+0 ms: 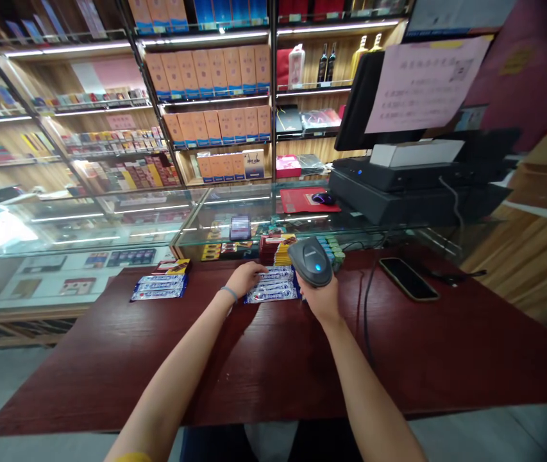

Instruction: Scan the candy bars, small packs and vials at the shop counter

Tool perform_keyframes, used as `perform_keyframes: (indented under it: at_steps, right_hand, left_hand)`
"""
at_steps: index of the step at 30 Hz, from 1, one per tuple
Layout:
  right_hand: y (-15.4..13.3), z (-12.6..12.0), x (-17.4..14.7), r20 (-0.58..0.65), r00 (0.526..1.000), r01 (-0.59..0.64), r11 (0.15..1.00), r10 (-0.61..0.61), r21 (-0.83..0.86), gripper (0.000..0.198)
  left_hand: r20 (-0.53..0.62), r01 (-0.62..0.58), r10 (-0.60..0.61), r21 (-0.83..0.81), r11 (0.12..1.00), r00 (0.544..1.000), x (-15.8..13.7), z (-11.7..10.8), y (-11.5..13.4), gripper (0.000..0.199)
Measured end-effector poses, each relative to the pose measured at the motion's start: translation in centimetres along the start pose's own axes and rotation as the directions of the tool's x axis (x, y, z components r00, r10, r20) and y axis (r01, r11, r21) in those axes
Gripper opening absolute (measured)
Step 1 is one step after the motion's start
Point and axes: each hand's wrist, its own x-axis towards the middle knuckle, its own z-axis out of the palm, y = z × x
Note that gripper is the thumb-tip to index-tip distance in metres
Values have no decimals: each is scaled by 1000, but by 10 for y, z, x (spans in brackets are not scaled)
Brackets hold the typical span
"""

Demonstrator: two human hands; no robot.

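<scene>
My right hand (322, 299) is wrapped round a dark grey barcode scanner (310, 262) with a lit blue light. Just left of it, several blue-and-white wrapped packets (273, 292) lie in a row on the dark red-brown table. The fingers of my left hand (245, 280) close on the left end of an upper packet; the fingertips are partly hidden. Behind these packets stands a stack of yellow-and-red packs (280, 249). Farther left, more blue-and-white packets (160, 287) lie beside a brown-and-yellow pack (174, 265).
A phone (408, 278) lies to the right, near the scanner's black cable (367, 314). Beyond the table (273, 366) stand glass counters, a mouse (324, 199) on a red mat, and a monitor (357, 102) on a black base. Shelves with boxes line the back wall.
</scene>
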Motion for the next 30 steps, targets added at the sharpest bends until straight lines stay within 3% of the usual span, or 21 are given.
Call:
perform_keyframes:
  at_steps: [3,9,18,22,26,30]
  right_hand:
    - [-4,1,-1,-59,998,-30,999,32,34,59]
    - [-8,3,-1,-35,999,-31,998,33,58,57]
    - [-4,4,-1,9,1000,3,998,-4,63,57]
    - [-1,12,-8,45,997,52,997,-55,53,51]
    - [4,25,-19,104,986,131,991,-133,29,53]
    - [-4,34,-31,194,952,245,969,-237,-20,47]
  left_hand:
    - [-16,-40,42,78,996,999,-3,3,-2,20]
    - [-48,-5,21,309,951,999,-9,6,-4,29]
    - [-176,9,-11,-12,1000,984,-21,-7,0,25]
    - [-289,-24,15,-26,999,957,-43,-31,-3,30]
    - [-385,13,47,153,988,922,-76,-74,-18,35]
    - [-394,119,31,351,929,919,-116,-125,-42,37]
